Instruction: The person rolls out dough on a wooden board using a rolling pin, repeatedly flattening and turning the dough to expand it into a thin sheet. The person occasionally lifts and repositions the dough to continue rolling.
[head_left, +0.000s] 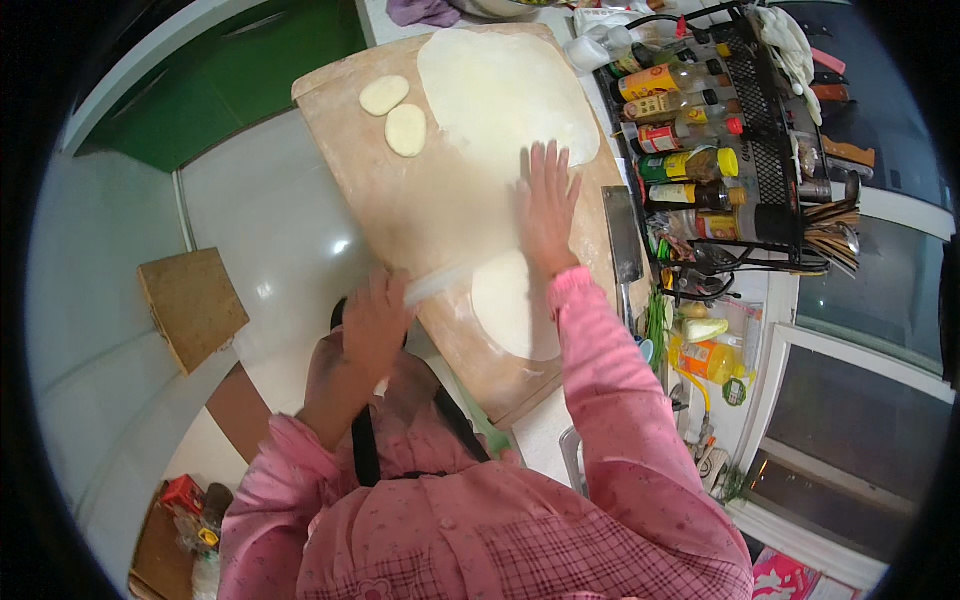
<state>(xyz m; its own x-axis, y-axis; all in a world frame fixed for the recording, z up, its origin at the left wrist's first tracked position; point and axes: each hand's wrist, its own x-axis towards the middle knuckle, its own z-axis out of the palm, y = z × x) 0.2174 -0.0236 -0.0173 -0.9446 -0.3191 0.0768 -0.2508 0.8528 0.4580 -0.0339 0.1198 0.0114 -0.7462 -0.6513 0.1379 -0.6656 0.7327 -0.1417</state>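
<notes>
My left hand (379, 315) is blurred, over the near left edge of a floured wooden board (555, 375). A pale, blurred stick, seemingly a rolling pin (446, 281), reaches from beside it toward the right; whether the fingers grip it is unclear. My right hand (551, 202) is held flat with fingers apart at the right side of the board, by the lower edge of a large thin dough sheet (510, 94). Closer to me lies a smaller rolled dough oval (501, 304), partly shadowed. Two small dough pieces, one upper (385, 95) and one lower (406, 130), lie at the far left.
A cleaver (622, 232) lies along the board's right edge. Beyond it stands a black rack (765, 142) with several sauce bottles (690, 165). Green onions (657, 322) and an orange-labelled bottle (701, 358) are at the right. A wooden stool (193, 304) stands on the floor at left.
</notes>
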